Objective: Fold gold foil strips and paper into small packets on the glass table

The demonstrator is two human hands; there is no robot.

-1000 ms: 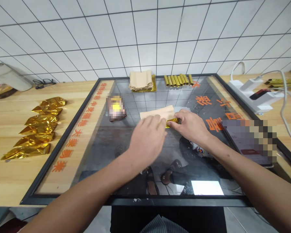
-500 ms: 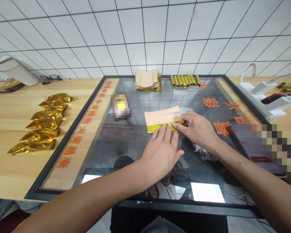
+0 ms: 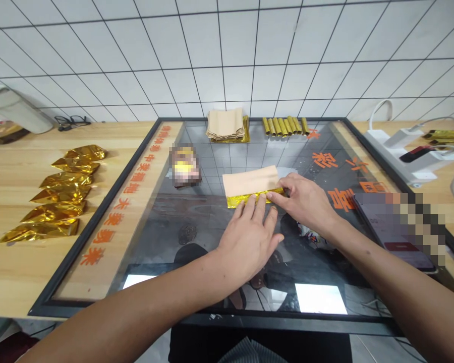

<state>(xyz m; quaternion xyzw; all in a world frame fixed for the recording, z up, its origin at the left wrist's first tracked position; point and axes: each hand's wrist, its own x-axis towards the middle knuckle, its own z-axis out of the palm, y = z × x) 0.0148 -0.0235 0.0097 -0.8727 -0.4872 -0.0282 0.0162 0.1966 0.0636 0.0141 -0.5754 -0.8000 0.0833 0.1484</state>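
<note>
A beige paper sheet lies flat on the glass, with a gold foil strip along its near edge. My left hand rests with spread fingertips against that strip. My right hand is at the strip's right end, thumb and fingers pinching the foil. Behind the sheet stands a stack of beige paper on gold foil, beside a row of rolled gold tubes. A pixelated object lies to the left of the sheet.
The black-framed glass board lies on a wooden table. Gold foil packets are lined up at left. A pixelated tablet sits at right, with a power strip and cables behind it. A tiled wall rises beyond.
My left hand has moved from above the sheet down to its near edge, uncovering more of the sheet and the gold strip, which now lies flat and straight. My right hand stays at the strip's end.
</note>
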